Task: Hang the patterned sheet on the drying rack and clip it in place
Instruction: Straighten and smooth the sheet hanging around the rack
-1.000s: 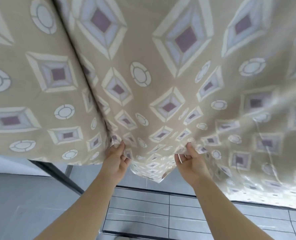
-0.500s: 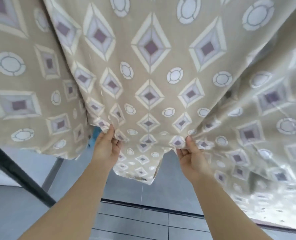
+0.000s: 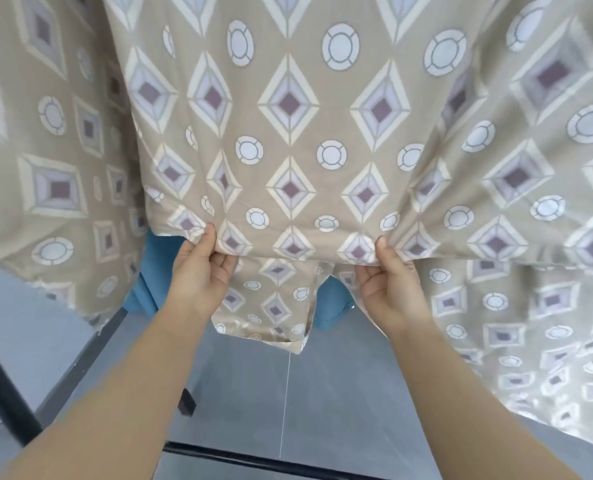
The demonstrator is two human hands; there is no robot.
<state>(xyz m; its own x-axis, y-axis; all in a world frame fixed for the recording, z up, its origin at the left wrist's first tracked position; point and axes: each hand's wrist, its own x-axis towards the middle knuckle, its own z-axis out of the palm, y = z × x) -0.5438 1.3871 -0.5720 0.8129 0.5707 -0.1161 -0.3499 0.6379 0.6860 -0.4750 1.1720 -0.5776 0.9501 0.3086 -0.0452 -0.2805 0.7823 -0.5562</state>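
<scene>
Beige patterned sheet, left hand & right hand fingers pinching hem (both clamped).

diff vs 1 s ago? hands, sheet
The left hand and right hand have spread apart, pulling the patterned sheet's lower fold from bunched to a nearly straight edge. A blue object now shows behind it. Both hands still pinch the same fold; no clip in view.
</scene>
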